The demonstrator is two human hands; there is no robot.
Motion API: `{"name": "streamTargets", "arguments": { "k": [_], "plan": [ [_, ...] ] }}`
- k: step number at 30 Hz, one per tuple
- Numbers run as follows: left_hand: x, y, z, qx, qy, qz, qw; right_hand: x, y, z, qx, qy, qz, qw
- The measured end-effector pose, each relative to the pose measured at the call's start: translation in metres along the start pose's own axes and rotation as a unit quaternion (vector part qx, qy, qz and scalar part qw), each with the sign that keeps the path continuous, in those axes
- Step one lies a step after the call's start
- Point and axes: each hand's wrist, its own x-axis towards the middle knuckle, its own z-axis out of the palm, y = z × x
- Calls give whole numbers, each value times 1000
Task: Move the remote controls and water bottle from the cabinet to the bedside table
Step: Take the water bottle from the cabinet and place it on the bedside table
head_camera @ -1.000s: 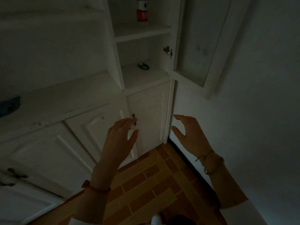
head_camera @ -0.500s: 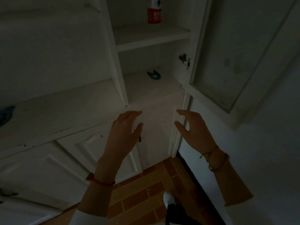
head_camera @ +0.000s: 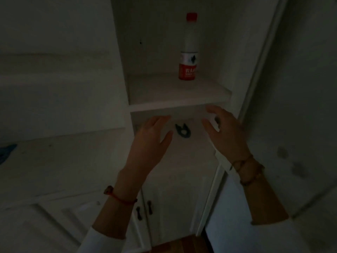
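Observation:
A clear water bottle (head_camera: 188, 50) with a red cap and red label stands upright on the upper shelf (head_camera: 178, 105) of the open white cabinet. My left hand (head_camera: 151, 141) and my right hand (head_camera: 224, 132) are both raised in front of the lower compartment, just below that shelf's front edge, fingers spread and holding nothing. A small dark curved object (head_camera: 182, 131) lies on the lower shelf between my hands. No remote control is visible.
The cabinet door (head_camera: 299, 106) stands open on the right, close to my right forearm. A white counter (head_camera: 60, 161) stretches to the left with a blue item (head_camera: 6, 150) at its edge. Lower cabinet doors with dark handles (head_camera: 144, 209) are below.
The view has tilted up and closer to the cabinet, bringing the whole bottle into sight. Both hands have risen from the lower doors to the lower shelf opening.

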Motion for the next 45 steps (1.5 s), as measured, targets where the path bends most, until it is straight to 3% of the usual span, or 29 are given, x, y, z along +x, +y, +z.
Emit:
{"name": "streamTargets", "arguments": {
  "k": [8,13,18,21,27,33,38,45],
  "plan": [
    [116,-1,-1,-4,40,-9,999,128,-15,-6,42,81,-60,994],
    [171,-6,11,13,-25,-59,998,197,-11,-2,33,89,-78,992],
    [195,-8,27,8,-88,-99,991,240,-1,7,66,43,-15,997],
    [204,-9,37,-15,-115,-124,986,250,4,14,109,4,12,994],
    [212,-6,45,-42,-140,-137,980,259,13,20,136,1,4,991],
    [208,-4,46,-63,-127,-135,981,260,13,17,133,17,-17,991],
    [201,-6,41,-108,-62,-150,981,248,1,12,179,58,-23,982],
    [180,-5,23,-311,-53,-258,913,218,-30,0,219,59,-43,973]
  ]
}}
